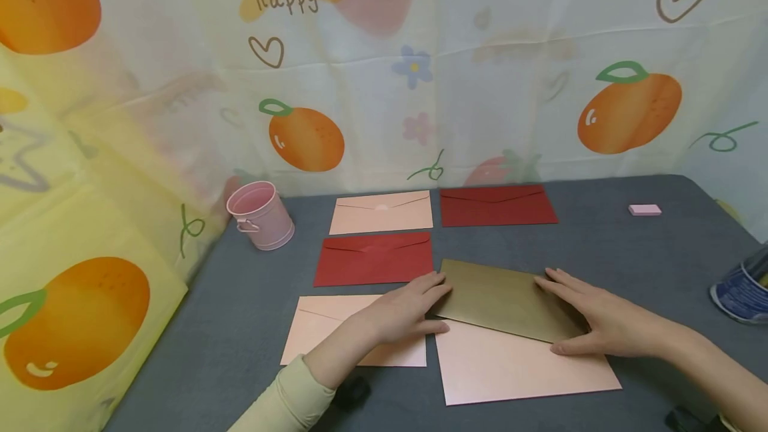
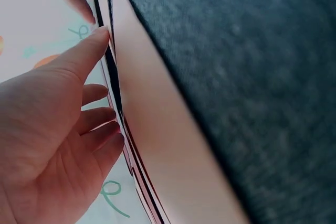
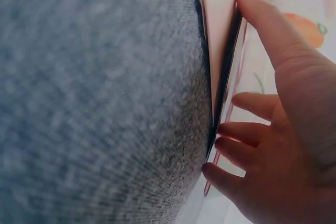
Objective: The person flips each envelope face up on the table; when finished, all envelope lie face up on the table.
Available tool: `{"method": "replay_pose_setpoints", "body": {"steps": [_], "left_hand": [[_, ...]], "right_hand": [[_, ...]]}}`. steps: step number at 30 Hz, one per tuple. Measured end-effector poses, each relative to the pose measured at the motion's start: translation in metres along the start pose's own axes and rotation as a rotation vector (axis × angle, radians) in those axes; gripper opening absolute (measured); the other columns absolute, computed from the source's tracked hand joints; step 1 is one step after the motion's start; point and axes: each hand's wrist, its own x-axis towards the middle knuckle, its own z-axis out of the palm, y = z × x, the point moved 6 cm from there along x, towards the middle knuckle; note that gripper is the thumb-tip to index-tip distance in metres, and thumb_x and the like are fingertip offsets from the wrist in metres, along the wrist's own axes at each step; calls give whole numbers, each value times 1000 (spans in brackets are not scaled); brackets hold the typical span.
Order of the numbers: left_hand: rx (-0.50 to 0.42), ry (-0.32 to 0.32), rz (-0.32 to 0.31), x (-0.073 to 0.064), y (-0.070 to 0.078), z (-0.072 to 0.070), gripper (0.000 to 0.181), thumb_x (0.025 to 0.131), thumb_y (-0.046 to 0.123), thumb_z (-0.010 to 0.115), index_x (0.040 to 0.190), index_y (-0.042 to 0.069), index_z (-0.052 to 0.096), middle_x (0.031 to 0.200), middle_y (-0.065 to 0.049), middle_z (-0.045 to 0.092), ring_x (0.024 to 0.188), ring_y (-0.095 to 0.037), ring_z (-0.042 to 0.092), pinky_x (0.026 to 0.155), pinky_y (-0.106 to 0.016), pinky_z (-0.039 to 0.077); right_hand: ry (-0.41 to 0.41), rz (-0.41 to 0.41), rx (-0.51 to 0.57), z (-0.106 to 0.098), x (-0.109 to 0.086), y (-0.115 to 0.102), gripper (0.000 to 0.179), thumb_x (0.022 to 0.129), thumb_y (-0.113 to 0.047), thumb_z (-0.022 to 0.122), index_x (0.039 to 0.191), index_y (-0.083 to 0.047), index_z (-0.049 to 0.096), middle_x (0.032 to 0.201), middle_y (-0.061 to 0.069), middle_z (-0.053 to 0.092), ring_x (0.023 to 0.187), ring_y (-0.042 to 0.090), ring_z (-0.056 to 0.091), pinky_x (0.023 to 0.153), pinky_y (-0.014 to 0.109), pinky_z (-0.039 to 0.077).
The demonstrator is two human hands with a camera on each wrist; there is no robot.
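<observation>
A gold envelope (image 1: 492,295) lies aslant between my hands, its near edge overlapping a large pale pink envelope (image 1: 510,372). My left hand (image 1: 405,309) holds its left end, thumb towards the near corner and fingers at the far one. At the right end, my right hand (image 1: 600,319) spans it from the near edge, where the thumb sits, to the fingertips at the far edge. Both wrist views show the thumbs beside thin envelope edges, with a dark strip next to the pale pink envelope (image 2: 152,93). Under my left forearm is another pale pink envelope (image 1: 318,325).
Behind my left hand lies a red envelope (image 1: 378,262); farther back are a pale pink envelope (image 1: 384,213) and a second red one (image 1: 498,209). A pink bucket (image 1: 273,222) stands left, a pink block (image 1: 645,210) back right, and a blue pen holder (image 1: 738,295) at the right edge.
</observation>
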Motion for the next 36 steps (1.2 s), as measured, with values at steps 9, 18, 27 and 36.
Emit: {"method": "replay_pose_setpoints", "body": {"steps": [9, 18, 27, 36], "left_hand": [[93, 24, 50, 2, 1, 0, 63, 96, 41, 60, 147, 9, 42, 153, -10, 36, 142, -22, 31, 111, -30, 32], [169, 128, 172, 1, 6, -7, 49, 94, 34, 65, 137, 13, 56, 143, -6, 51, 132, -18, 46, 102, -29, 43], [129, 352, 283, -8, 12, -28, 30, 93, 27, 67, 121, 17, 69, 123, 2, 66, 115, -9, 60, 90, -25, 50], [58, 656, 356, -16, 12, -46, 18, 85, 21, 77, 103, 18, 77, 98, 8, 73, 90, -1, 68, 72, -12, 49]], "right_hand": [[-7, 17, -163, -7, 2, 0, 95, 74, -77, 61, 145, -15, 47, 147, 16, 44, 125, 36, 52, 87, 53, 50], [62, -29, -215, -14, 2, -1, 81, 74, -72, 68, 136, -21, 59, 139, 5, 55, 116, 25, 60, 84, 47, 52], [187, -147, -195, -23, -4, -5, 53, 75, -54, 78, 122, -35, 66, 124, -13, 64, 106, 9, 63, 79, 39, 54], [445, -444, -142, -41, -9, -17, 48, 66, -13, 88, 109, -28, 73, 101, -17, 70, 87, -2, 66, 73, 11, 48]]}}
